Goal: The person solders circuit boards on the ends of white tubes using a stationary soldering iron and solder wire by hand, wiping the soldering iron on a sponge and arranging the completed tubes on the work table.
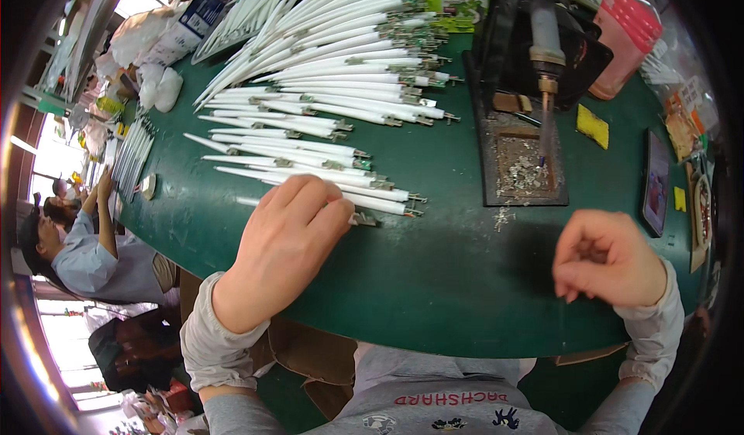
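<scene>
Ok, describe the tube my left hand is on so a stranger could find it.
On the green table, white tubes lie in rows. Go to the nearest row, by the front edge. The tube under the left hand is the nearest one, its metal end poking out right of the fingers.

On the table (434,280), rows of tubes (325,86) fill the far left, a tray (523,168) lies right of them, a phone (656,181) near the right edge.
</scene>
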Tool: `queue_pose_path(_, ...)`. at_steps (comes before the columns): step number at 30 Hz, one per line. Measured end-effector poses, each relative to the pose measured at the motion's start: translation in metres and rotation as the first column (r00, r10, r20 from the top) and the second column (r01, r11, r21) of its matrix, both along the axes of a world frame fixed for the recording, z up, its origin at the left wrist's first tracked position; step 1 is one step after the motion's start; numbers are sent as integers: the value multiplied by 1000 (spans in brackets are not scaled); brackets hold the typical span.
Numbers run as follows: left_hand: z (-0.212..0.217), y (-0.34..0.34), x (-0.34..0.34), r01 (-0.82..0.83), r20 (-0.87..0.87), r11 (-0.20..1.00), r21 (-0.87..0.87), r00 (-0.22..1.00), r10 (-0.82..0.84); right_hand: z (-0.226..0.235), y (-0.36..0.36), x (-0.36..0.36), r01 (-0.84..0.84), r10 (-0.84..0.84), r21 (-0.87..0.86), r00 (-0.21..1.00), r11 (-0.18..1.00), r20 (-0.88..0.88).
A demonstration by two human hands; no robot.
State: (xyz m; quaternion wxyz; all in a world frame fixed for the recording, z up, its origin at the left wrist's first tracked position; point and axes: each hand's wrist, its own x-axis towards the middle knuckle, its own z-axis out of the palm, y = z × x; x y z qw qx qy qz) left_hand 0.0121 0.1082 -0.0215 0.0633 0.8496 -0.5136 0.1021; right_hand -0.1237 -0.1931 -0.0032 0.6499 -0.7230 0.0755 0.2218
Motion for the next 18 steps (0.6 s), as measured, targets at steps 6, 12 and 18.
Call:
queue_pose_path(6, 21, -37, -8, 61, -830, 976, -209, 518, -210, -7, 24, 5, -79, 238, -329, 845, 941, 478)
queue_pose_path(12, 17, -77, -7, -19, -991, 999, -41, -128, -44, -13, 23, 2, 123, -108, -29, 945, 992, 309)
queue_pose_path(18, 20, -99, -9, 8, -970, 999, -35, -241, -32, -14, 11, 4, 108, -100, -6, 939, 994, 329)
